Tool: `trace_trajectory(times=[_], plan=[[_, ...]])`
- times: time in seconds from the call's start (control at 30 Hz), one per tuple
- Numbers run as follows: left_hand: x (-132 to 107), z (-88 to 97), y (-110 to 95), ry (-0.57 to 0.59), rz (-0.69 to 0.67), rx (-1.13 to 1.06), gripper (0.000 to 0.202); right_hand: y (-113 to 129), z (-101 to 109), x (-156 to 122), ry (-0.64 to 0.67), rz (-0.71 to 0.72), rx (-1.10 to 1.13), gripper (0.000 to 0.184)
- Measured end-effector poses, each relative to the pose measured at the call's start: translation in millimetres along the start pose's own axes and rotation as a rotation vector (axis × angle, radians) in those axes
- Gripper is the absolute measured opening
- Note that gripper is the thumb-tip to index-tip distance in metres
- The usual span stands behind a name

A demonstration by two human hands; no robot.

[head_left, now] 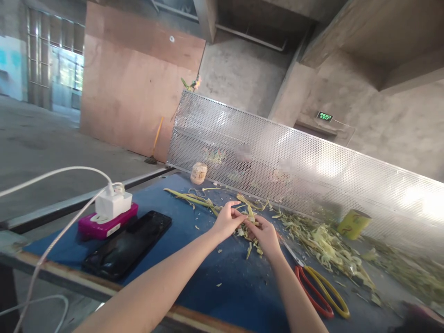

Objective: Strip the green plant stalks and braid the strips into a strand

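Both my hands meet over the blue table top (229,286) near its far side. My left hand (227,219) has its fingers curled and pinched on a thin yellow-green plant strip (248,212). My right hand (265,233) is closed around the same bundle of strips from the right. Long green leaf strips (190,198) lie just to the left of the hands. A pile of pale shredded husk (322,240) lies to the right of them.
Scissors with red and yellow handles (321,291) lie right of my right forearm. A black phone (128,245), a magenta power strip (106,222) with a white charger (113,203) and cable sit at the left. A perforated metal screen (294,171) backs the table; a yellow roll (354,224) stands by it.
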State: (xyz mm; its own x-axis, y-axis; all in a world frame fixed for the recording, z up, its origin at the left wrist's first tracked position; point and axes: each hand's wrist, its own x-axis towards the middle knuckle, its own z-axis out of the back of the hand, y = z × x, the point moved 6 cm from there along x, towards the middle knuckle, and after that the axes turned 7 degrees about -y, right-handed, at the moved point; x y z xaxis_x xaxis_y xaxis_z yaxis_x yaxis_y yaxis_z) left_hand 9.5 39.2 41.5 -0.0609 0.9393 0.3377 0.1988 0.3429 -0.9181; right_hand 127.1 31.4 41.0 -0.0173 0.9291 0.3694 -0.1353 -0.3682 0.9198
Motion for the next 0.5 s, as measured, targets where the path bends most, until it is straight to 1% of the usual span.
trace_trajectory(times=[0.13, 0.2, 0.23, 0.3, 0.33, 0.4, 0.43, 0.5], plan=[[3, 2.0, -2, -0.030, -0.006, 0.012, 0.039, -4, 3, 1, -0.019, -0.032, 0.090, 0.028], [7, 8.9, -3, -0.060, -0.013, 0.022, 0.037, -6, 11, 5, -0.046, -0.056, 0.198, 0.028], [10, 13.9, -4, -0.080, -0.020, 0.030, 0.035, -7, 17, 7, -0.075, -0.063, 0.260, 0.029], [16, 26.2, -6, -0.147, -0.046, 0.045, 0.035, -6, 37, 10, -0.229, -0.052, 0.385, 0.029], [18, 30.5, -8, -0.164, -0.064, 0.053, 0.038, -5, 43, 11, -0.261, -0.029, 0.412, 0.029], [18, 32.4, -9, -0.150, -0.088, 0.074, 0.046, -4, 44, 12, -0.219, -0.026, 0.410, 0.029], [16, 30.1, -10, -0.124, -0.099, 0.088, 0.050, -4, 40, 12, -0.176, -0.034, 0.392, 0.029], [9, 19.9, -12, -0.038, -0.122, 0.120, 0.057, -5, 26, 9, -0.081, -0.041, 0.328, 0.029]])
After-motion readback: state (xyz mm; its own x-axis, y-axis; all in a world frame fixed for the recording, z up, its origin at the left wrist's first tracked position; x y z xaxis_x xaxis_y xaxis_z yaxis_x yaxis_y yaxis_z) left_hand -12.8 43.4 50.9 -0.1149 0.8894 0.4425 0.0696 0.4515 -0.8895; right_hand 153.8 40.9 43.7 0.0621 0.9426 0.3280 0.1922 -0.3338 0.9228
